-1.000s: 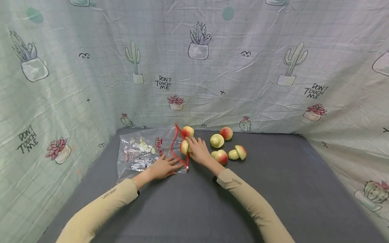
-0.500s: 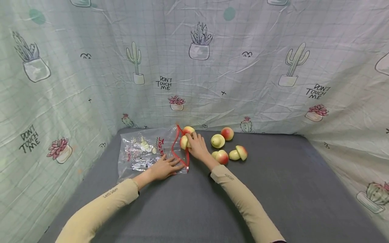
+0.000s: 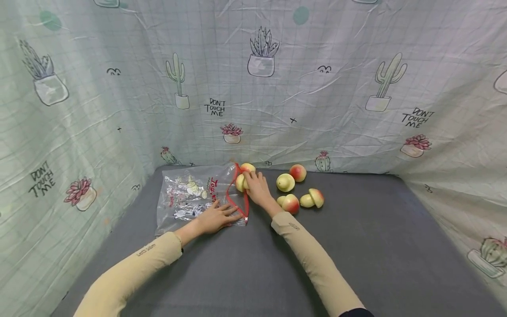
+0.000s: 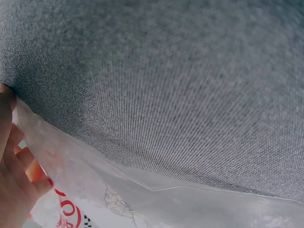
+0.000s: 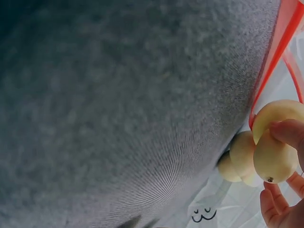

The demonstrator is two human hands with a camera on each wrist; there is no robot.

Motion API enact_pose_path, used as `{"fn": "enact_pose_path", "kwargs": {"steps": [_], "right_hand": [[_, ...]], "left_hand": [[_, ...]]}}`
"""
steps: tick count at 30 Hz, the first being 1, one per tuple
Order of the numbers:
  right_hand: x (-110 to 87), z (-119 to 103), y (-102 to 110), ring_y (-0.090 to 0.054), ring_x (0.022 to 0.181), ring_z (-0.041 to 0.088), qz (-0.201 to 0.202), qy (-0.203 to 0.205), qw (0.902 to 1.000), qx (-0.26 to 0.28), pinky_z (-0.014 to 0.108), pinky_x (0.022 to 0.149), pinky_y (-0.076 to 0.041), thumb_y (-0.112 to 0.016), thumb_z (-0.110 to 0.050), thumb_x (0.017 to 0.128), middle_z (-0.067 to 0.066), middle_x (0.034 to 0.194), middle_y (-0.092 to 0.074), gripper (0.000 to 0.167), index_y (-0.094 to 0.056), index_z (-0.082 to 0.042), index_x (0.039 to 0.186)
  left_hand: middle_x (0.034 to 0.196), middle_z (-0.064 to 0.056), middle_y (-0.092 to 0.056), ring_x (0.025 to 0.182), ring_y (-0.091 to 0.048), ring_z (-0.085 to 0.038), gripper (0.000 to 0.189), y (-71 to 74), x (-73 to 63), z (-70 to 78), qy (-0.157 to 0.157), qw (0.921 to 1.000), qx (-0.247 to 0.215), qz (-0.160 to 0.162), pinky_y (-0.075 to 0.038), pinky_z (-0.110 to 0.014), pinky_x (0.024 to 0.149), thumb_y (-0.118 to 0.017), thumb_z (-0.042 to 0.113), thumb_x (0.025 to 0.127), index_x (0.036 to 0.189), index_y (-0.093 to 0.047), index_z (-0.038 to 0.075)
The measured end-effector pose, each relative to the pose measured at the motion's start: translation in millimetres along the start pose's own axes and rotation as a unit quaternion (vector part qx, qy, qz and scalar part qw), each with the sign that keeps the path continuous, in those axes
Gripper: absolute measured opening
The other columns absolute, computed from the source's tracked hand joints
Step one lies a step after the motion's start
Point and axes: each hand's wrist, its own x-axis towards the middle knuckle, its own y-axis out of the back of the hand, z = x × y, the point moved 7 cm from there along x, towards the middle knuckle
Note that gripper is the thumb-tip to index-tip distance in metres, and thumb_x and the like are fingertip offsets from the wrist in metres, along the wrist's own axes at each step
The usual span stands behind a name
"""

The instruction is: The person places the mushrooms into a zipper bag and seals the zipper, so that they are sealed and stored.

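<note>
A clear plastic bag [image 3: 185, 181] with a red-edged mouth lies flat at the back left of the table, its mouth facing right. My left hand [image 3: 215, 219] rests on the bag near that mouth, fingers spread; the left wrist view shows the bag's edge [image 4: 118, 164] beside it. At the mouth my right hand [image 3: 259, 191] pinches a toy mushroom [image 3: 240, 183] with a yellow stem and a yellow-red cap. Its stem [image 5: 274, 160] faces the right wrist camera, with the thumb across it. Just behind it lies a second toy mushroom [image 3: 248, 167], partly hidden.
Several more toy mushrooms lie right of my right hand: one stem-up [image 3: 285, 182], a round red cap [image 3: 298, 172] behind it, a nearer one [image 3: 291, 204] and one on its side [image 3: 312, 198]. A printed curtain [image 3: 293, 88] stands behind the grey table [image 3: 356, 246].
My right hand has shifted slightly toward the back with the mushroom, which has turned so more yellow shows. My left hand has stayed on the bag.
</note>
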Motion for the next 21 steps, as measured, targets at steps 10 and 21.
{"fn": "enact_pose_path", "kwargs": {"steps": [10,21], "right_hand": [[2.6,0.5,-2.0,-0.049,0.088,0.029,0.006,-0.011,0.9995,-0.03,0.038,0.069,-0.043,-0.068,-0.022,0.076,0.006,0.105,-0.058,0.044,-0.048,-0.01,0.112],[3.6,1.6,-0.1,-0.052,0.082,0.028,-0.004,0.011,0.9997,-0.02,0.038,0.068,-0.046,-0.066,-0.023,0.078,0.01,0.104,-0.058,0.04,-0.052,-0.008,0.113]], "left_hand": [[0.134,-0.005,-0.047,0.12,-0.048,-0.029,0.043,2.1,0.3,0.8,-0.01,0.9996,-0.015,0.024,-0.036,-0.058,0.091,-0.051,0.029,0.088,0.131,-0.045,0.026],[0.14,-0.007,-0.039,0.122,-0.044,-0.031,0.043,1.3,6.8,-3.3,-0.019,0.9981,-0.058,-0.008,-0.034,-0.062,0.09,-0.054,0.029,0.087,0.129,-0.048,0.028]]}}
